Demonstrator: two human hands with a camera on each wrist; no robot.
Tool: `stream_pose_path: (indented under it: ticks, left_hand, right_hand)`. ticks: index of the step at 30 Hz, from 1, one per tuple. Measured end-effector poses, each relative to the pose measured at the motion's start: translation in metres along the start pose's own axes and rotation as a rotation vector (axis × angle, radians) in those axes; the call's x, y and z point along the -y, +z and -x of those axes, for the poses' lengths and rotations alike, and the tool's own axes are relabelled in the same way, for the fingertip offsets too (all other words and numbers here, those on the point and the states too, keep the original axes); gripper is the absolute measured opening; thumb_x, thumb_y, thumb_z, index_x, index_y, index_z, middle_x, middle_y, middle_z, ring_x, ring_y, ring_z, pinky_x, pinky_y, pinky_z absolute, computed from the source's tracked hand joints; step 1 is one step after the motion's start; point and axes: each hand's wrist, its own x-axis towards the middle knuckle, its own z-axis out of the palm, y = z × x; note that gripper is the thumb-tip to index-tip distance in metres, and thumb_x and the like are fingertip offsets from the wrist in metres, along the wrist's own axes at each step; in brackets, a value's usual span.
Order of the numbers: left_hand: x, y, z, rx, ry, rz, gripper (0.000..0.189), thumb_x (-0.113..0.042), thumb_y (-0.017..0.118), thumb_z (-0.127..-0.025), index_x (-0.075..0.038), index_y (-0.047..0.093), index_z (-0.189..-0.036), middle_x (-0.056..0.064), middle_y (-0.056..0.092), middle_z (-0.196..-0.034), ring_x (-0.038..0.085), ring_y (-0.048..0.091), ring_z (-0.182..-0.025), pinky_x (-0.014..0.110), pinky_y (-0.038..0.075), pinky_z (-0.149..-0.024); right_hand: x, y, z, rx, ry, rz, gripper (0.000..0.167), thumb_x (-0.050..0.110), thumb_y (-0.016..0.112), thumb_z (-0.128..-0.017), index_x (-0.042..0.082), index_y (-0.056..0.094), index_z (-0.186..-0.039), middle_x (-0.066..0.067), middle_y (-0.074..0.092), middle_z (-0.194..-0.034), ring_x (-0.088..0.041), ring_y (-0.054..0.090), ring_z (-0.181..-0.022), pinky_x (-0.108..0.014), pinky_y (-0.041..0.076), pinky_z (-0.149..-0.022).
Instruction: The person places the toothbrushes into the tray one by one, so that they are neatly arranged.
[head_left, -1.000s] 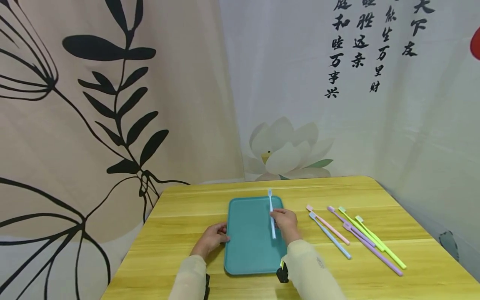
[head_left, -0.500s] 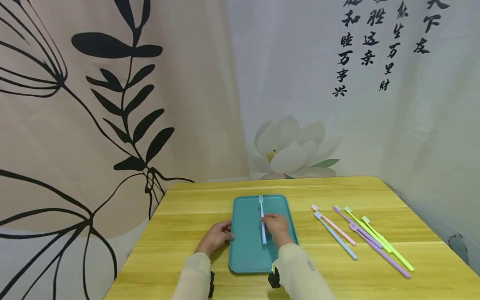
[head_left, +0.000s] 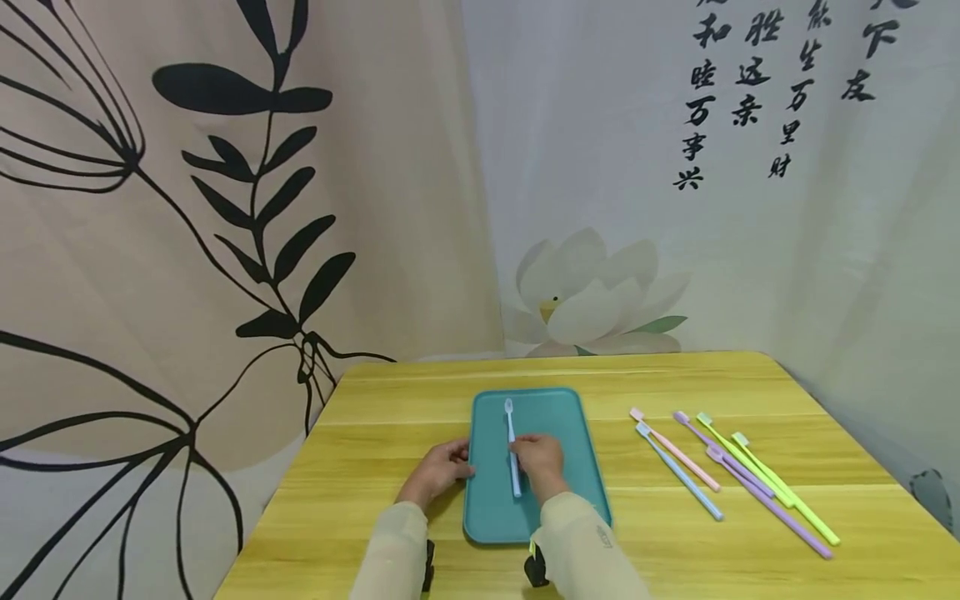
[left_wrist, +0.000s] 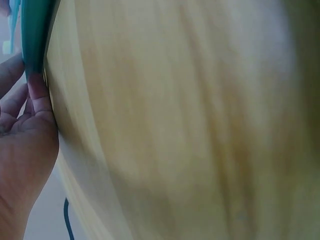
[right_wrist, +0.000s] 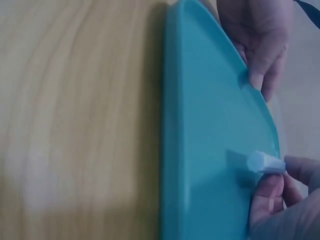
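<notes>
My right hand (head_left: 542, 462) pinches the handle of a pale blue toothbrush (head_left: 514, 475) over the left half of a teal tray (head_left: 558, 412). The brush head points to the tray's far edge. In the right wrist view, the handle's butt end (right_wrist: 257, 162) sticks out between thumb and fingers, close over the tray floor, with its shadow beside it. My left hand (head_left: 438, 473) grips the tray's left rim, thumb over the edge and fingers beneath, as the right wrist view shows. The left wrist view catches this hand (left_wrist: 30, 145) at the rim (left_wrist: 37, 45).
Right of the tray, a pink toothbrush (head_left: 686, 458) and a blue toothbrush (head_left: 678, 471) lie on the wooden table (head_left: 375, 417). Farther right, two purple toothbrushes (head_left: 780, 512) overlap two yellow-green ones (head_left: 798, 500). A printed curtain (head_left: 405, 208) hangs behind the table.
My right hand has carried the toothbrush leftward across the tray and slightly nearer to me. The left hand keeps its grip on the rim. The head view has shifted a little.
</notes>
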Motion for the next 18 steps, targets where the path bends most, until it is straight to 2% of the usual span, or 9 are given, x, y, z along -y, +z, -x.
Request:
stream_pose_path:
  ticks: [5,9,18]
  left_hand:
    - [-0.002,-0.002,0.002,0.004,0.020,-0.008,0.059,0.003,0.067,-0.088,0.009,0.046,-0.143,0.012,0.058,-0.106,0.022,0.052,-0.094,0.032,0.049,-0.081]
    - [-0.003,-0.003,0.003,0.008,0.050,-0.017,0.059,0.003,0.068,-0.087,0.011,0.046,-0.141,0.012,0.057,-0.103,0.020,0.053,-0.090,0.029,0.049,-0.078]
    - [-0.002,0.000,-0.002,-0.011,-0.005,-0.011,0.057,0.006,0.067,-0.087,0.010,0.048,-0.141,0.014,0.058,-0.105,0.020,0.053,-0.089,0.032,0.049,-0.078]
  right_hand:
    - [0.004,0.006,0.008,-0.017,-0.031,0.096,0.012,0.010,0.076,-0.082,0.002,0.077,-0.092,-0.010,0.070,-0.088,-0.023,0.063,-0.078,-0.039,0.053,-0.072]
    - [0.009,0.011,0.015,-0.027,-0.062,0.162,0.009,0.009,0.076,-0.082,0.002,0.077,-0.088,-0.009,0.070,-0.085,-0.023,0.063,-0.077,-0.038,0.053,-0.072]
    - [0.015,0.024,0.024,-0.030,-0.097,0.231,0.005,0.007,0.075,-0.080,0.002,0.076,-0.082,-0.007,0.068,-0.079,-0.021,0.061,-0.071,-0.035,0.051,-0.067]
